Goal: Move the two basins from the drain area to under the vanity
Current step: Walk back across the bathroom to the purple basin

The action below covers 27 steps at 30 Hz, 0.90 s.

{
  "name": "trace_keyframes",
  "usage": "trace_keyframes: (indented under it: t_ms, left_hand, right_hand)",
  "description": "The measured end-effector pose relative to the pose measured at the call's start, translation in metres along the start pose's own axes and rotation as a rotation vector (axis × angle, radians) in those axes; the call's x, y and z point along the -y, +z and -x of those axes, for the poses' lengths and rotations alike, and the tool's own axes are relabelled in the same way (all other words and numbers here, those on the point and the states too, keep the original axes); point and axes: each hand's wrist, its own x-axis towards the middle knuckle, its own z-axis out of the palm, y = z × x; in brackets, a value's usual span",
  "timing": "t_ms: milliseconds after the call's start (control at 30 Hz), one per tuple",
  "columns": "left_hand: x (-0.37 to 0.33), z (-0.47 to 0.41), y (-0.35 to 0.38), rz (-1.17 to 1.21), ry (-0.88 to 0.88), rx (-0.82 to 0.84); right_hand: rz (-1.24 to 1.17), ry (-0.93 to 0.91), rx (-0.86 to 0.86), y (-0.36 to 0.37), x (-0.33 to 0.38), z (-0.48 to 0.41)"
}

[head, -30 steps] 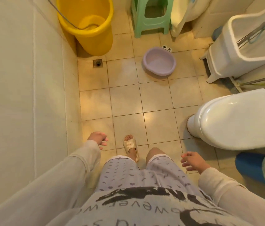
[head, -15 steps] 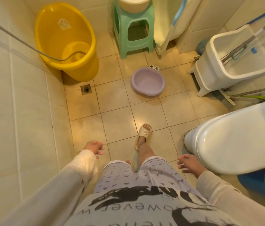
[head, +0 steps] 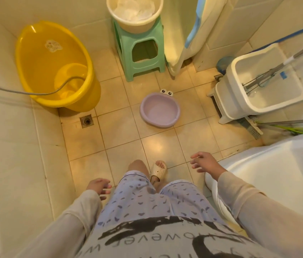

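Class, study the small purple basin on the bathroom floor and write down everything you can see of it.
The purple basin is a round, shallow, pale lilac bowl that looks like smooth plastic, with a broad rolled rim. Two cartoon eyes, white with black pupils, stand up from its far edge. It sits upright and looks empty on the tiled floor, between the green stool and the person's feet, to the right of the floor drain. Nothing but the floor touches it; neither hand is near.

Green plastic stool (head: 141, 53) against the back wall, white toilet (head: 269, 170) at right, white mop bucket (head: 258, 86) beyond it, floor drain (head: 86, 121) in beige tiles
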Motion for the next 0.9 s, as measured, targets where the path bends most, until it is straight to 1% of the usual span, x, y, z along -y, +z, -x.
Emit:
trace_keyframes:
  t_ms: [133, 233, 367, 500, 600, 733, 900]
  left_hand:
    - [-0.058, -0.017, -0.003, -0.053, 0.035, 0.023]
    - [-0.108, -0.031, -0.002, -0.114, 0.063, 0.051]
    - [-0.184, -0.047, 0.002, -0.244, 0.113, 0.107]
    - [-0.265, -0.059, 0.01, -0.333, 0.224, 0.134]
    - [-0.315, -0.068, 0.014, -0.431, 0.288, 0.139]
    - [-0.358, -0.079, 0.022, -0.508, 0.311, 0.13]
    - [-0.371, -0.087, 0.043, -0.562, 0.285, 0.157]
  right_hand:
    - [-0.036, 0.036, -0.013, -0.001, 0.023, -0.013]
    - [-0.111, 0.077, -0.044, -0.001, 0.035, -0.021]
    - [-0.195, 0.196, -0.099, 0.005, 0.038, -0.023]
    - [-0.247, 0.325, -0.118, 0.01, 0.038, -0.026]
    - [-0.324, 0.378, -0.154, 0.015, 0.042, -0.028]
    - [-0.366, 0.402, -0.157, 0.014, 0.052, -0.035]
    - [-0.365, 0.412, -0.125, 0.008, 0.063, -0.066]
